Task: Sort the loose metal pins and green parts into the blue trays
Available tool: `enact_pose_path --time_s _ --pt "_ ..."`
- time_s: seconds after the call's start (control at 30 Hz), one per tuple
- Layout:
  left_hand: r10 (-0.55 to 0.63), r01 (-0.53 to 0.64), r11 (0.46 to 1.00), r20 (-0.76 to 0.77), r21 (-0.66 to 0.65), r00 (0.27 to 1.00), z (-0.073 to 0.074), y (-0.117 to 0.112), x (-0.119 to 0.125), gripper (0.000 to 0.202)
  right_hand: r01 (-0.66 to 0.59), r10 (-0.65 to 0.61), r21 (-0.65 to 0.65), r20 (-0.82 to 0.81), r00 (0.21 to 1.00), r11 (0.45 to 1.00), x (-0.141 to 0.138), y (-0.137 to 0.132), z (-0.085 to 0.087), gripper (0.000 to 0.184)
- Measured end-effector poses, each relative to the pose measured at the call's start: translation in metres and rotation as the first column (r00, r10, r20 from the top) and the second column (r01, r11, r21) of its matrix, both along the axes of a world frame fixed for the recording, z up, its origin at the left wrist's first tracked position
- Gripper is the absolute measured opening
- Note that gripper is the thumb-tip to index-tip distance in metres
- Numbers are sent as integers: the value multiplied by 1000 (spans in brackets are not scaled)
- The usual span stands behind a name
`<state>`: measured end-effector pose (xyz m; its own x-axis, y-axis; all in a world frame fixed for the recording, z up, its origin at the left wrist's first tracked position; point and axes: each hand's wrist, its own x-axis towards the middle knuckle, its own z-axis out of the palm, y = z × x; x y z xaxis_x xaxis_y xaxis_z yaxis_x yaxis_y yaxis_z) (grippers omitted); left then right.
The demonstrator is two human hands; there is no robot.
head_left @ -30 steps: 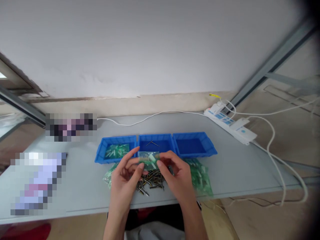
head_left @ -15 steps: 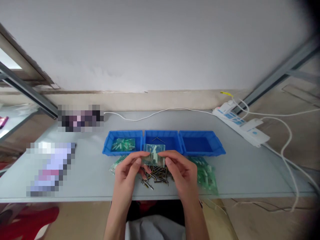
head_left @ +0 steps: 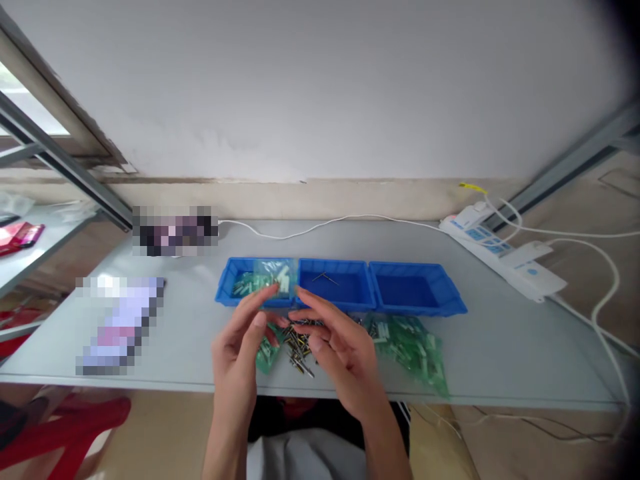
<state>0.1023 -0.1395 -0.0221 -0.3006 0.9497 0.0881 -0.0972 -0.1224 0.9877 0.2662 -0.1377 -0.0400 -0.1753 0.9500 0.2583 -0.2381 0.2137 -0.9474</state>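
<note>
My left hand is held above the near side of the left blue bin, fingers apart and bent. Just beyond its fingertips, a small clear plastic bag with white pieces lies over the right part of that bin, on other green-tinted bags. My right hand is also open, its fingers pointing left above a pile of small metal screw-like parts, partly hidden by both hands. A green bag shows behind my left hand.
The middle blue bin holds a couple of thin metal parts. The right blue bin stands beside it. Green plastic bags lie to the right. A white power strip with cables sits at the right. Two blurred-out items are at the left.
The clear bag, pinched between both hands before, has left them and lies over the left bin. My fingers have opened and my hands have shifted slightly left; the view has shifted a little.
</note>
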Motion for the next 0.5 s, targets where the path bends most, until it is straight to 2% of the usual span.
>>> enact_pose_path --time_s 0.13,0.23,0.3,0.4,0.5 --pt "30 -32 998 -53 -46 998 1 3 1 50 23 -23 -16 12 1000 1000 6 1 1 43" --pt "78 -96 990 -172 -102 982 2 2 -1 44 55 -55 -4 38 998 998 11 2 0 39" --pt "156 -173 982 -204 -69 966 1 1 -4 35 80 -81 7 51 995 997 14 3 0 36" --pt "249 -249 968 -114 16 962 1 -1 -6 27 124 -126 28 102 987 992 16 3 1 28" --pt "340 -340 939 -2 56 940 2 1 -7 21 155 -175 94 273 946 983 11 3 4 16"
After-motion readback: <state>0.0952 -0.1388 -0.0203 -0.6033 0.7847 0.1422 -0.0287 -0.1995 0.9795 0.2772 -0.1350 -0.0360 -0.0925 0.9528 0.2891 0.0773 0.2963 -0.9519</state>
